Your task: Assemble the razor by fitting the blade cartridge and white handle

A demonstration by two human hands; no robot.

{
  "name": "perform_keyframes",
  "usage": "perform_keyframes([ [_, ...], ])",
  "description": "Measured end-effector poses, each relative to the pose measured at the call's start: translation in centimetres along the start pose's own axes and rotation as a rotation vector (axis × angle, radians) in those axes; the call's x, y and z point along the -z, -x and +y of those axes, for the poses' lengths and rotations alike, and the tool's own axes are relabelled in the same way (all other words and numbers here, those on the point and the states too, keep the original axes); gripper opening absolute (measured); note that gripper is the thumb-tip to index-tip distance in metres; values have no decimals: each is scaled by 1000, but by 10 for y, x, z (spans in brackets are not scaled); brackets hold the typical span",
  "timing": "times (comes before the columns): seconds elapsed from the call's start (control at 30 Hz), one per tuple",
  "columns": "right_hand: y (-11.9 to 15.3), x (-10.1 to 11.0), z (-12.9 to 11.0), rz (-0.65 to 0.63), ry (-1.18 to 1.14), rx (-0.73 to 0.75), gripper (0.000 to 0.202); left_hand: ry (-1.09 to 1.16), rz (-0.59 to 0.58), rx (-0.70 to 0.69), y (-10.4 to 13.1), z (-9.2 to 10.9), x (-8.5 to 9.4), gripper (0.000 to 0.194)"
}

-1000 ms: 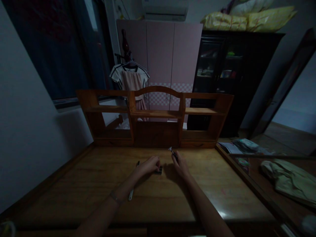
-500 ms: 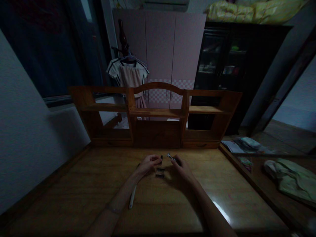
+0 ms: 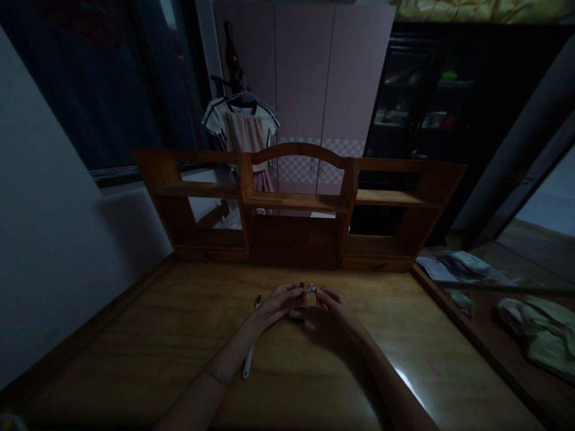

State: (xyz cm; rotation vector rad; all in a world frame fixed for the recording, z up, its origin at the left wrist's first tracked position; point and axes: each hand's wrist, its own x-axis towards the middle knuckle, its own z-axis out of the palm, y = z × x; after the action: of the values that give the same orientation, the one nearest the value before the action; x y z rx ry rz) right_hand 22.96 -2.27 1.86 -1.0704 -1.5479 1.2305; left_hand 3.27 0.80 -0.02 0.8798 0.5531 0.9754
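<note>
left hand point(image 3: 282, 302): holding one dark piece point(image 3: 301, 285)
right hand point(image 3: 336, 302): holding one silver-headed tool point(image 3: 311, 288)
surface point(image 3: 135, 335): i see one white stick point(image 3: 248, 363), left forearm point(image 3: 229, 356) across

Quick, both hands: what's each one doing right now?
Left hand: closed, pinching a small dark piece.
Right hand: closed, holding a silver-headed tool.

The one view looks out from the wearer's head, above the near side of the wooden desk point(image 3: 153, 335), facing forward and tilted down. It is wide, so the left hand point(image 3: 283, 300) and right hand point(image 3: 339, 306) appear small, below centre. Past them it faces the desk hutch point(image 3: 291, 239) nearly square-on, the pink wardrobe point(image 3: 300, 72) farther off, taking in a blue curtain point(image 3: 117, 102) at left and a dark cabinet point(image 3: 498, 90) at right.
</note>
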Motion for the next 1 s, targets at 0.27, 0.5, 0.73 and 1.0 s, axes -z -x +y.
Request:
perform_keyframes([
  [0.27,-3,3,6,-60,-13,-55,43,25,2,-9,-2,-5,8,28],
  [0.5,2,2,-1,-82,17,-44,42,-1,-38,-18,6,0,6,60],
  [0.73,-2,4,4,-29,117,61,41,-67,-41,-5,6,0,5,45],
  [1.0,2,1,3,-72,121,29,39,-105,-31,10,7,-1,0,42],
])
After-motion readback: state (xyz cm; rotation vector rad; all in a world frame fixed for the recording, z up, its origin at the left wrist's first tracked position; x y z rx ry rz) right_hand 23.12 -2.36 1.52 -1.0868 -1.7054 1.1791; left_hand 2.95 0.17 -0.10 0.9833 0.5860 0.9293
